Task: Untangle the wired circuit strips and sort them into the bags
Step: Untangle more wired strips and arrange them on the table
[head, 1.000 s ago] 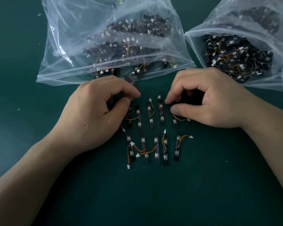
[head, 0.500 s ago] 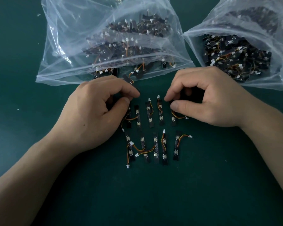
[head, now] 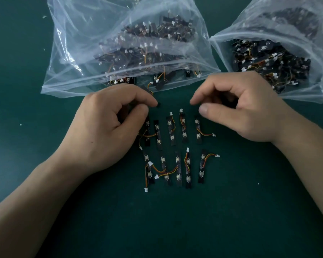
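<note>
Several black circuit strips with orange-red wires and white plugs lie in two rows on the green mat: an upper row point(head: 171, 131) and a lower row point(head: 177, 169). Two lower strips at the left have crossed wires point(head: 166, 172). My left hand point(head: 108, 127) is curled at the upper row's left end and pinches a black strip whose tip point(head: 158, 105) pokes out past the forefinger. My right hand point(head: 241, 112) hovers just above the rightmost upper strip point(head: 198, 130), with thumb and forefinger apart and nothing seen between them.
A clear zip bag point(head: 78, 34) full of tangled strips lies at the back left, its mouth facing my hands with a few strips spilling at the opening. A second clear bag point(head: 317, 84) of strips lies at the back right. Green mat point(head: 231, 220) covers the table.
My right hand has let go of the top of the rightmost upper strip and drawn slightly back. My left hand has barely shifted.
</note>
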Motion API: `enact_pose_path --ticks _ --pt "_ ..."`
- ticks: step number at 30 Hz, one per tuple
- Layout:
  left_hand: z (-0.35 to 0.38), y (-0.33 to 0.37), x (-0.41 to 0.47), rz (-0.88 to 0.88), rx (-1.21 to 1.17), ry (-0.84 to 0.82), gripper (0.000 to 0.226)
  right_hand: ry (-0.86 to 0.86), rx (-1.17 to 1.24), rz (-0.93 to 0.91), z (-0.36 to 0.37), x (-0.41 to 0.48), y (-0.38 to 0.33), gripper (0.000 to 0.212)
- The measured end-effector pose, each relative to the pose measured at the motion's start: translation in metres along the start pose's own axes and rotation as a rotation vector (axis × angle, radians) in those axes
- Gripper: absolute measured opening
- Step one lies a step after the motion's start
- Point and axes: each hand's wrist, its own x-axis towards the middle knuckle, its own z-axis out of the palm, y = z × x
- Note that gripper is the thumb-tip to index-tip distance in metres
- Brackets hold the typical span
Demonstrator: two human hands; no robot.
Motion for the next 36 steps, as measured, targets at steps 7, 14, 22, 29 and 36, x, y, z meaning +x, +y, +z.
enact_pose_path --ticks 7,14,22,29,36 --pt "-0.002 -0.016 0.005 -0.081 -0.249 0.06 0.02 0.246 -0.328 0.105 0.006 0.006 0.007 0.009" --pt "-0.001 -0.023 0.011 -0.105 -0.446 0.13 0.032 0.206 -0.392 0.1 0.009 0.007 0.005 0.011" --pt "-0.002 -0.017 0.011 -0.106 -0.368 0.057 0.03 0.212 -0.403 0.108 0.01 0.007 0.003 0.02" --pt "-0.001 -0.014 0.009 -0.121 -0.358 0.063 0.029 0.21 -0.4 0.118 0.011 0.007 0.003 0.018" --pt "-0.001 -0.016 0.011 -0.114 -0.353 0.065 0.031 0.208 -0.394 0.119 0.011 0.007 0.004 0.017"
